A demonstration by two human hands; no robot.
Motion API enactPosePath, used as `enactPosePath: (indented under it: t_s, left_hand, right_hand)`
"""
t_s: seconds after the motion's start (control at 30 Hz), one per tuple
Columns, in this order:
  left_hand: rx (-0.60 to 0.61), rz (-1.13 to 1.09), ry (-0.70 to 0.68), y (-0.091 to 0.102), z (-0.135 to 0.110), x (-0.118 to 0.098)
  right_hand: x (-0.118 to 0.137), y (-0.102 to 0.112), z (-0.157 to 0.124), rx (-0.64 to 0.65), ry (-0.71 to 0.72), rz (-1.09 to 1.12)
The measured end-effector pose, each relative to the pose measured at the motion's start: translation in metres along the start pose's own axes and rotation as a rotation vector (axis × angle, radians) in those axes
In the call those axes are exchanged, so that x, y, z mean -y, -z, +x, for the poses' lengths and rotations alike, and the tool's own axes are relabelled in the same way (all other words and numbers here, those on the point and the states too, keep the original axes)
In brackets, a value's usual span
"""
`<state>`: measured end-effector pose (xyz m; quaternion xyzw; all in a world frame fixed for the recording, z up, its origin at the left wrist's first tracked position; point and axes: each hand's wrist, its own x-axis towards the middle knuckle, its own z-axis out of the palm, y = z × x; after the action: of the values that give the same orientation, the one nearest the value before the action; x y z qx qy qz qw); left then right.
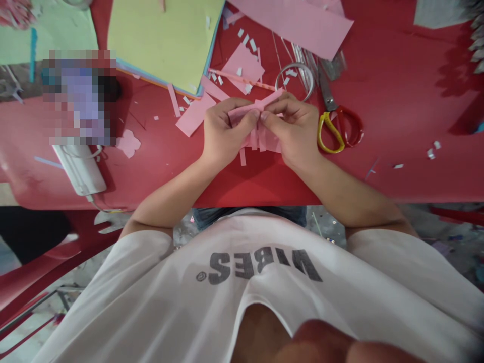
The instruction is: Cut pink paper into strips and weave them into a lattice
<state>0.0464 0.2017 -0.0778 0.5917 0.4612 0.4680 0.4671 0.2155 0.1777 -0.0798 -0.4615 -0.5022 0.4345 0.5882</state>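
Both hands meet above the near part of the red table, pinching one folded pink paper strip (245, 109). My left hand (223, 132) is closed on its left part, thumb pressed near the middle. From the other side my right hand (297, 126) grips it, the two thumb tips almost touching. Narrow pink strips hang or lie below the thumbs; whether they join the held piece I cannot tell. Right beside my right hand lie scissors (331, 132) with yellow and red handles. A roll of clear tape (310, 83) and a pink patterned pencil (242, 76) are just beyond the fingers.
A stack of coloured paper (162, 40) with yellow on top lies at the back left. Large pink sheets (298, 22) cover the back middle. A white power bank (83, 171) with a cable stands near the left front edge of the red table (408, 166). Paper scraps are scattered around.
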Motion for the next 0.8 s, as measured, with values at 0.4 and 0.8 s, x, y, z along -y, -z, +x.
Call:
enactPosePath:
  t_s: [0.4, 0.8]
  left_hand:
    - [0.016, -0.010, 0.032, -0.002, -0.007, -0.017]
    - [0.029, 0.030, 0.043, 0.002, -0.004, -0.023]
  right_hand:
    - [0.011, 0.005, 0.013, 0.006, 0.096, 0.050]
    - [0.024, 0.011, 0.016, 0.098, 0.009, -0.076]
